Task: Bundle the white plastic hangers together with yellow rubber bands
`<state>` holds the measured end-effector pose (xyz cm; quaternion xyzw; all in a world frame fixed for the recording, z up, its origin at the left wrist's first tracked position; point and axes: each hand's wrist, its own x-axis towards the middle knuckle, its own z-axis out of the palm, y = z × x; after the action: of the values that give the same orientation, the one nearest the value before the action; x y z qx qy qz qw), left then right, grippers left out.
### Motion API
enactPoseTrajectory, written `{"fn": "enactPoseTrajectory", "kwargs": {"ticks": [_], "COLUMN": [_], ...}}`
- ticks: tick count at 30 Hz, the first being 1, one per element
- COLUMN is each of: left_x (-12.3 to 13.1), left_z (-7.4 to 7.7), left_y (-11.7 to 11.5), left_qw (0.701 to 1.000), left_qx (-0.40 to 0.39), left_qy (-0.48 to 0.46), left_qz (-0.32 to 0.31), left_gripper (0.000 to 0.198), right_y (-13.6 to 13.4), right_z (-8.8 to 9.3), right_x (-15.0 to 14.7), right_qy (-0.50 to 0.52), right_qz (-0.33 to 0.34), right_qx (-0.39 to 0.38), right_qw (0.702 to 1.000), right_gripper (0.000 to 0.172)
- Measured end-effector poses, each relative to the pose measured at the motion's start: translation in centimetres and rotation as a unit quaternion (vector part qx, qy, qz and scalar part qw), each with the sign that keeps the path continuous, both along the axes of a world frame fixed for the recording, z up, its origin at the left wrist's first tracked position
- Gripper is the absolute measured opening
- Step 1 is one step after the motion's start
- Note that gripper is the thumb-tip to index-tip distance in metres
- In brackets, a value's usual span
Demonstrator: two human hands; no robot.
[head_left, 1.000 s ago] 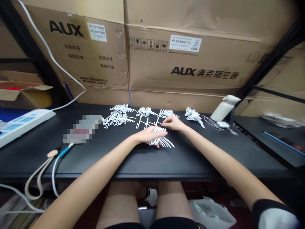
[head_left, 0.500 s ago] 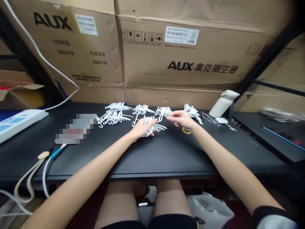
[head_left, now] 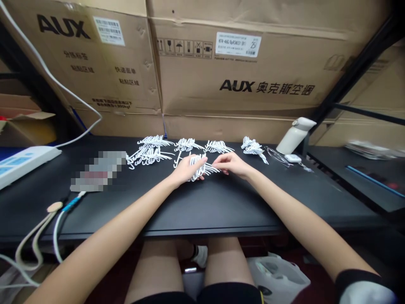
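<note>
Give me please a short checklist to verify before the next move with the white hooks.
1. Left hand grips the hook bundle: ok, fingers are curled round it.
2. Right hand is at the bundle's right end: ok, fingertips meet it; a firm pinch, cannot tell.
3. Bundle rests on the desk: cannot tell, it sits low but contact is hidden by the hands.
4. Finished hook piles lie apart behind the hands: ok.
5. Bottle and glasses are away from the right arm: ok.
6. Hooks in the bundle are aligned: cannot tell, too small.
</note>
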<state>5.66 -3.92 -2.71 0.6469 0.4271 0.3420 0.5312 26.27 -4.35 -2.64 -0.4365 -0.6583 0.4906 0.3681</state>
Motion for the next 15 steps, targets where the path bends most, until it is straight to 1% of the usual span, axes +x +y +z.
{"fn": "enactPoseTrajectory", "kwargs": {"ticks": [5, 8, 13, 15], "left_x": [-0.1, -0.1, 0.0, 0.1], "left_z": [0.2, 0.0, -0.3, -0.2], "left_y": [0.0, 0.2, 0.2, 0.0], "left_qw": [1.0, 1.0, 1.0, 1.0], "left_qx": [0.006, 0.008, 0.018, 0.021], "left_qy": [-0.011, -0.007, -0.006, -0.014], "left_qz": [0.013, 0.009, -0.008, -0.004], "left_gripper": [0.039, 0.04, 0.039, 0.038], "right_y": [-0.6, -0.8, -0.8, -0.8], "right_z": [0.2, 0.2, -0.5, -0.8], "right_x": [-0.8, -1.3, -1.8, -1.9], "right_qy": [0.027, 0.027, 0.006, 0.0], "right_qz": [-0.016, -0.002, -0.003, 0.017], "right_qx": [-0.006, -0.003, 0.028, 0.033], "right_qw": [0.999, 1.0, 1.0, 0.999], "right_gripper": [0.024, 0.025, 0.031, 0.034]}}
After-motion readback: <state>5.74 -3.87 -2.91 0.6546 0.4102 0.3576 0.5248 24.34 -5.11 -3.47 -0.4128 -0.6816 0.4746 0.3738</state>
